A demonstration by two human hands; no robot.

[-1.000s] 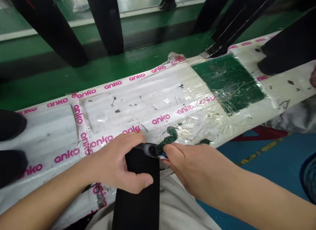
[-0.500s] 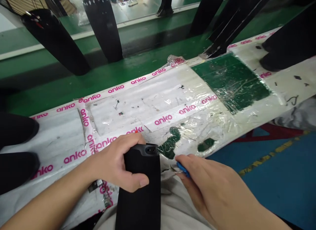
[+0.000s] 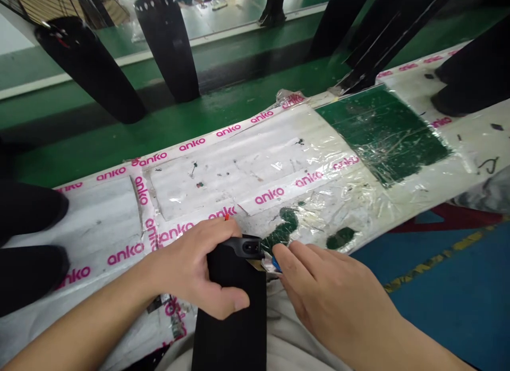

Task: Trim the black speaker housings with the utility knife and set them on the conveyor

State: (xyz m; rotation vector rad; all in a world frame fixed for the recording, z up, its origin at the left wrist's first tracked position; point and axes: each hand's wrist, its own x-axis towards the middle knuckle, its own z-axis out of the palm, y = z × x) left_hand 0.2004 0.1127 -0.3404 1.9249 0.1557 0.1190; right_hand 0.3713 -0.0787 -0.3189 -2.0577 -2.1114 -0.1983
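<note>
Fingers [image 3: 215, 230] of left hand [image 3: 191, 270] wrap black part [image 3: 235, 328]; right hand [image 3: 330, 302] pinches blue tool [image 3: 275, 264] beside its end.

The black part [image 3: 235, 307] runs off the bottom edge, and the left hand [image 3: 191, 267] covers its left side. The right hand [image 3: 330, 291] hides nearly all of the blue-handled tool [image 3: 275, 264]; its tip is too small to tell. Both forearms leave the frame below. The tall black blades [image 3: 167, 47] are cut by the top edge, and 2 dark shapes [image 3: 27, 211] by the left edge.
</note>
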